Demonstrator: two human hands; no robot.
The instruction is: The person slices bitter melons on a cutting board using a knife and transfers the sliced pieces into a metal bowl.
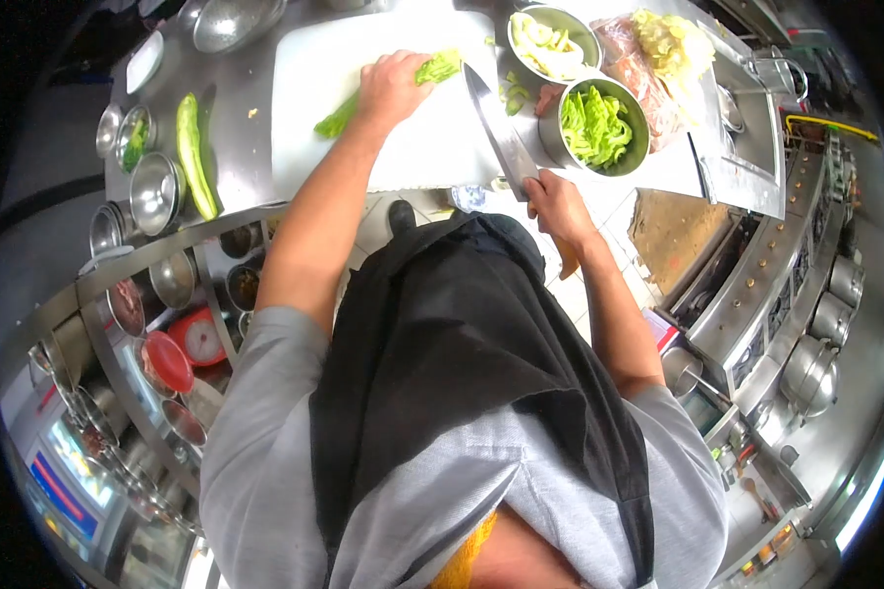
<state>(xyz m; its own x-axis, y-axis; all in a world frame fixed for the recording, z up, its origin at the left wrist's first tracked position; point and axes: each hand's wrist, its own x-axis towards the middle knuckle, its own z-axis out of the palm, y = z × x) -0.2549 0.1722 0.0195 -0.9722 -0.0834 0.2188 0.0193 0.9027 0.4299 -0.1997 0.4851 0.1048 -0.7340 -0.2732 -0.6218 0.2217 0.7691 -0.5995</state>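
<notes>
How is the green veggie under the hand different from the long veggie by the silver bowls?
The green veggie under the left hand lies on the white board; the long veggie lies untouched on the metal counter.

The hand hides the green veggie's middle; the long veggie shows end to end.

Both are green.

Leafy greens (339, 118) lie on a cutting board (432, 147) on the bench (236, 128), under the left grip (393, 86); the knife (504, 137) in the right grip (558, 204) crosses the board's right edge. Left are a vegetable (193, 157), then bowls (154, 193); right, a near pot (552, 139) holds cut greens (595, 128), a far pot (586, 32) slices (548, 49).
</notes>
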